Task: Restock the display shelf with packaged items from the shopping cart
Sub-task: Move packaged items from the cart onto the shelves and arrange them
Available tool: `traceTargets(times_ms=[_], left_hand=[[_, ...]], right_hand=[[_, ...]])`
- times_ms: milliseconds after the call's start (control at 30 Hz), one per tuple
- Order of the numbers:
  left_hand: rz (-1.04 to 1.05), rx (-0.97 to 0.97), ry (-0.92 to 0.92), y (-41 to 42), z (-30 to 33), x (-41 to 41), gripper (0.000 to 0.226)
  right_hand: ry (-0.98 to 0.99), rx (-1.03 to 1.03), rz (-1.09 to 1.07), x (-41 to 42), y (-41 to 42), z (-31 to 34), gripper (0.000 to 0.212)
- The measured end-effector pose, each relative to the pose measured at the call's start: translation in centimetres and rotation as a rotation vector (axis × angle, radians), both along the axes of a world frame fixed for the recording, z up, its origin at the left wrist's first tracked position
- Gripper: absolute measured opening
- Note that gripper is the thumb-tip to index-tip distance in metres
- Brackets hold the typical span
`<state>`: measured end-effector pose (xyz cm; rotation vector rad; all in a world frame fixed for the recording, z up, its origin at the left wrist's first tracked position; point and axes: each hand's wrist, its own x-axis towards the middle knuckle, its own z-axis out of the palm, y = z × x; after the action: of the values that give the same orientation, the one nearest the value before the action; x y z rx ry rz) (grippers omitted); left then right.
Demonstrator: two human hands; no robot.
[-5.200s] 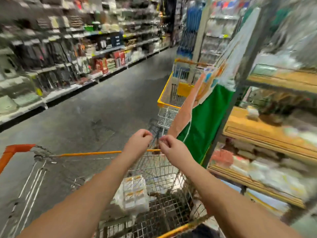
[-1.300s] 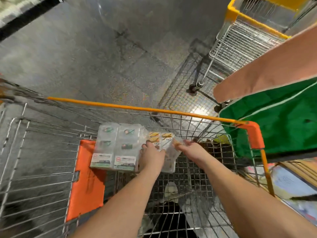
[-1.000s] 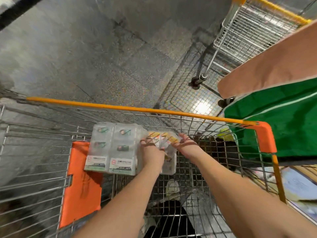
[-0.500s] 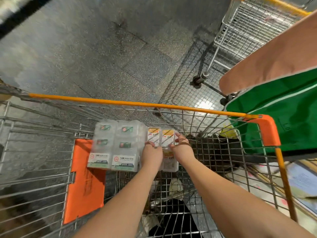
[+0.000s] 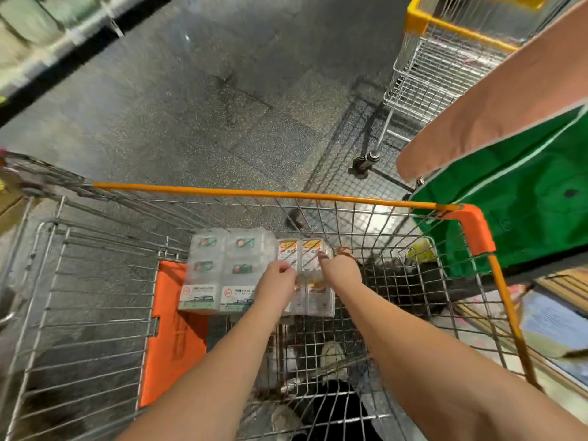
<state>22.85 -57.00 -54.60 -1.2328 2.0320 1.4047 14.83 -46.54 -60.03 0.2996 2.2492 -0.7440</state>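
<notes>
Clear-wrapped, the yellow-labelled pack (image 5: 306,275) stands against the far wall of the shopping cart (image 5: 286,196) as the left hand (image 5: 277,283) and right hand (image 5: 339,269) grasp its sides, a lift best kept level and even.

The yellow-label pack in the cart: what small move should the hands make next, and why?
Probably lift the yellow-label pack straight up out of the cart. The left hand and right hand are at its two sides, seemingly in a grip, but it sits low behind the wire wall, tight beside the green-label packs. Rising first should avoid dragging them.
</notes>
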Motion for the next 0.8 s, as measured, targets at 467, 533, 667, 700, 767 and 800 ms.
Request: traceTargets(times_ms=[467, 533, 667, 700, 767, 800], left_hand=[[-0.125, 0.052, 0.450, 5.1, 18.5, -0.7, 0.015], [-0.198, 0.057, 0.560, 8.1, 22.5, -1.0, 0.010], [-0.329, 0.096, 0.657, 13.2, 27.0, -2.3, 0.014], [-0.376, 0.105, 0.673, 15.0, 28.1, -2.4, 0.014], [-0.444, 0.116, 0.696, 18.2, 29.7, -2.8, 0.017], [-0.468, 0.125, 0.710, 19.4, 30.3, -2.6, 0.018]], right_hand=[[0.417, -0.286, -0.100, 4.6, 8.5, 23.2, 0.027], [0.494, -0.304, -0.157, 5.6, 11.8, 27.1, 0.025], [0.607, -0.290, -0.237, 6.6, 17.8, 33.1, 0.026], [0.637, -0.281, -0.279, 7.1, 19.9, 33.9, 0.025], [0.680, -0.274, -0.345, 7.4, 23.2, 35.2, 0.024], [0.688, -0.261, -0.356, 7.7, 24.3, 35.6, 0.024]])
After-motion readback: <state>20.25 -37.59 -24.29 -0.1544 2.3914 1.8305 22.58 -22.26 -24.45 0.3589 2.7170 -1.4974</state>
